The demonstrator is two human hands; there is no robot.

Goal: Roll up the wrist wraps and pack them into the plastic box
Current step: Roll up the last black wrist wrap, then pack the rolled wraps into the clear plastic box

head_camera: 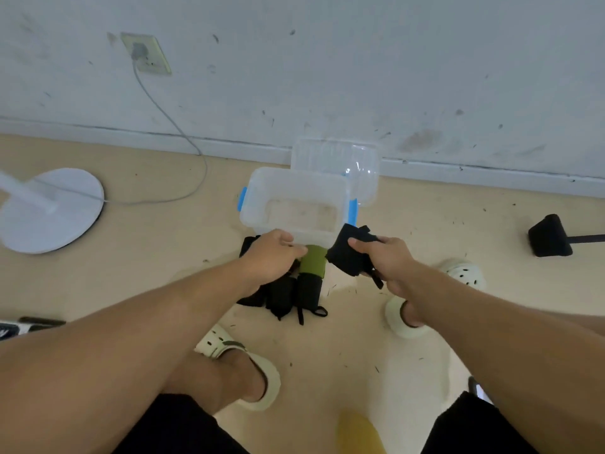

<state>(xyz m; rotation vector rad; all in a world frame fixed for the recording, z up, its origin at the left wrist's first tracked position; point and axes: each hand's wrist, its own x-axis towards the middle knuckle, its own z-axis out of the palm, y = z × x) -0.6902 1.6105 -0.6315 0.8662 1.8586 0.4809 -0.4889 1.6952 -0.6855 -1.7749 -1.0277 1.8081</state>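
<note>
Right hand (389, 260) gripping one black wrap (347, 253), left hand (271, 257) grasping green wrap (312, 262), one plastic box (294, 204).

— What do we see on the left? 
— We see a round white fan base (49, 211) on the tan floor (425, 224), its grey cord (170, 119) running up to a wall socket (145, 53).
— And on the right? 
— We see a black block on a rod (550, 236) near the scuffed wall (360, 67).
</note>
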